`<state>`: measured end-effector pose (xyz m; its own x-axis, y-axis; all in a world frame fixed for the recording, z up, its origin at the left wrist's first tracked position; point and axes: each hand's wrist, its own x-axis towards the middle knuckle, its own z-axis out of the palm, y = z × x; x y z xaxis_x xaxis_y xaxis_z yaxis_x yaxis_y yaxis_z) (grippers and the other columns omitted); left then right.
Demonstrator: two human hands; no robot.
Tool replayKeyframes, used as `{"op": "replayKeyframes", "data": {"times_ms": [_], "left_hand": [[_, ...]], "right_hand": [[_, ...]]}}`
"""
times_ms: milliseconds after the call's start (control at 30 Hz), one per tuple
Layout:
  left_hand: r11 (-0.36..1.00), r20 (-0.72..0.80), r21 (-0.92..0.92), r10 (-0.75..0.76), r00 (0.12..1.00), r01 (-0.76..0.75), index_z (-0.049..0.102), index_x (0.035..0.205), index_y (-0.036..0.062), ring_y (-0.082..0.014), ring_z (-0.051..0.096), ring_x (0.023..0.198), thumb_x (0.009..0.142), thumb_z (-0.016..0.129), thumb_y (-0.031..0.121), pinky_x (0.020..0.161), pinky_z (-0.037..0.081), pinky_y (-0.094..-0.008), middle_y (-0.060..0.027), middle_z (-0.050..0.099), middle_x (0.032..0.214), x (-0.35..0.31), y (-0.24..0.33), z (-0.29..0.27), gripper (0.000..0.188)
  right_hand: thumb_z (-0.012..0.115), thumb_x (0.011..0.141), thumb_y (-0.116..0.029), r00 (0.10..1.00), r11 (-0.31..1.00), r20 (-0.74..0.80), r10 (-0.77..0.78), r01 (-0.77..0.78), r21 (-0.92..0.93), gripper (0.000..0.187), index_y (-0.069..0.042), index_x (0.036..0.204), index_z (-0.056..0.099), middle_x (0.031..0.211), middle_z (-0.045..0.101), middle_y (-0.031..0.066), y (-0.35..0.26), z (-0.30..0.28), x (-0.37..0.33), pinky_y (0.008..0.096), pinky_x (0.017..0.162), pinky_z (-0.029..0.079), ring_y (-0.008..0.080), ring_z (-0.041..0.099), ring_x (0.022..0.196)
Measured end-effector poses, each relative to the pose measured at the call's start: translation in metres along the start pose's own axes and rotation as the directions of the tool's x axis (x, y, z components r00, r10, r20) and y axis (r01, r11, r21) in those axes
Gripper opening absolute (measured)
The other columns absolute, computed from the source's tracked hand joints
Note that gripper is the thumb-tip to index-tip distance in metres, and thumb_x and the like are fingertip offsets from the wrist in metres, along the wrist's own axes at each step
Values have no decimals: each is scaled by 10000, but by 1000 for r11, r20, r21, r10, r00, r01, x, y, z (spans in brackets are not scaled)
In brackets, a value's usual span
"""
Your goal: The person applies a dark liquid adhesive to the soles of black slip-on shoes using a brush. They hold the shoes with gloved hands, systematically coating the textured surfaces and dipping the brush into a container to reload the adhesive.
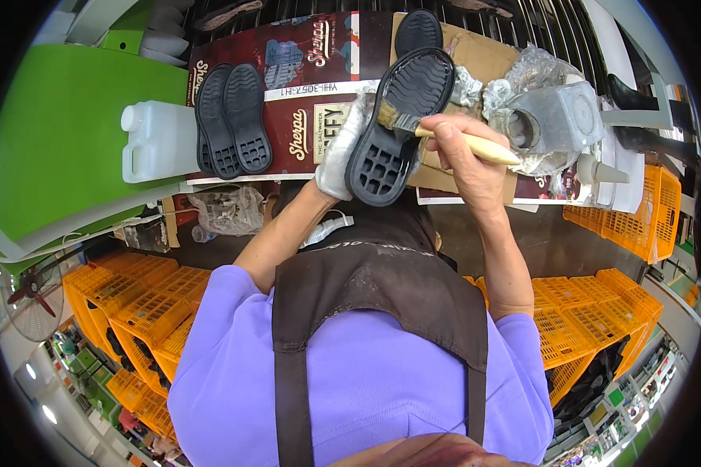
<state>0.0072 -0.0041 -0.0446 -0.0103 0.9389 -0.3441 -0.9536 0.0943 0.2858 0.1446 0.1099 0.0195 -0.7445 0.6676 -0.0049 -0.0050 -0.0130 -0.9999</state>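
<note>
My left hand (339, 153), in a white glove, is wrapped round the left edge of a black shoe sole (417, 87). The sole is tilted, its hollow inner side with a heel grid facing up. Bare, my right hand (466, 156) grips the pale wooden handle of a paintbrush (475, 146). The brush's bristles touch the inside of the sole near its middle, by the left rim. Left of these, a pair of black soles (247, 117) lies side by side on flattened printed cardboard (304, 78). Another black sole (418, 33) lies beyond the held one.
A clear plastic jar (561, 117) lies among crumpled plastic at the right, near a white nozzle bottle (600, 171). A white jug (160, 140) stands at the left beside a green surface (86, 140). Orange crates (592, 311) are stacked on both sides of me.
</note>
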Motion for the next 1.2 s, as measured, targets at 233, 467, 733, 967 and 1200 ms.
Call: {"op": "replayKeyframes", "data": {"times_ms": [233, 467, 733, 967, 1200], "left_hand": [[985, 29, -53, 168, 985, -166, 497, 1188, 25, -222, 609, 911, 906, 261, 565, 790, 518, -338, -140, 585, 1093, 12, 7, 2, 653], [988, 130, -118, 118, 985, -103, 478, 1200, 5, -240, 604, 955, 922, 303, 510, 845, 503, -353, -165, 571, 1117, 8, 17, 4, 602], [967, 261, -172, -139, 955, 188, 482, 1175, -1, -255, 609, 922, 923, 327, 492, 772, 525, -397, -181, 579, 1084, 2, 21, 0, 575], [892, 143, -2, -447, 883, 452, 493, 1138, -30, -277, 612, 891, 922, 361, 461, 774, 523, -398, -202, 586, 1041, 1, 23, 5, 553], [859, 176, 313, -471, 864, 404, 496, 1143, -23, -170, 606, 870, 908, 415, 184, 762, 523, -300, -125, 593, 1031, 3, 26, 4, 324]], "right_hand": [[638, 803, -84, 995, 996, 80, -67, 72, -61, 117, 14, 860, 667, 752, 639, 87, -10, 14, -10, 229, 606, 450, 123, 579, 678], [635, 801, -85, 983, 998, 179, -39, 48, -47, 121, 16, 860, 667, 758, 644, 89, -26, 16, -13, 224, 601, 455, 121, 586, 675], [624, 794, -76, 919, 1000, 393, -1, 8, -16, 115, 19, 838, 673, 728, 634, 89, -46, 8, 1, 223, 552, 447, 115, 574, 640], [652, 767, -95, 724, 966, 659, -201, 257, 12, 126, 0, 845, 679, 721, 632, 85, -40, -2, 24, 246, 572, 457, 143, 579, 644], [695, 747, -104, 486, 971, 859, -161, 233, 50, 158, -3, 868, 682, 743, 626, 84, -40, -8, 49, 266, 589, 446, 155, 575, 672]]}}
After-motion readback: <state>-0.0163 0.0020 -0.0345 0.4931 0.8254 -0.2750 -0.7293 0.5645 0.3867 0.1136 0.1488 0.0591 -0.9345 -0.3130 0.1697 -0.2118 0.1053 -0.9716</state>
